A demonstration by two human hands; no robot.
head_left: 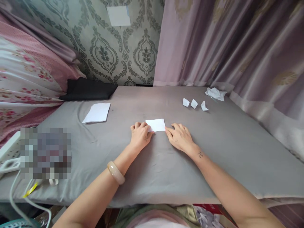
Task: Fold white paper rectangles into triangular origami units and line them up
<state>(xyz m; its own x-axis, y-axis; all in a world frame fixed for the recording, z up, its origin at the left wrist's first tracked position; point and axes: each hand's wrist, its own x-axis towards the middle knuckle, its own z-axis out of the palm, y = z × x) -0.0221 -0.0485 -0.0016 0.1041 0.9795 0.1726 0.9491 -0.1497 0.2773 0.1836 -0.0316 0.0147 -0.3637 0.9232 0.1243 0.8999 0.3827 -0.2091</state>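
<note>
A small white rectangle of paper [156,125], seemingly folded, lies flat on the grey cloth in front of me. My left hand [141,134] grips its left end, fingers curled and thumb along the lower edge; the hand covers that end. At the right edge, my right hand [179,136] holds the lower corner with its thumb side, the other fingers bent and lowered to the cloth. Whether a finger lies beneath the paper there, I cannot make out.
A white paper stack [98,113] lies to the left, near a black folded cloth [90,89]. Three small folded paper pieces [194,104] and crumpled paper [215,94] sit at the back right. A white power strip [10,147] and cables [13,193] occupy the left edge.
</note>
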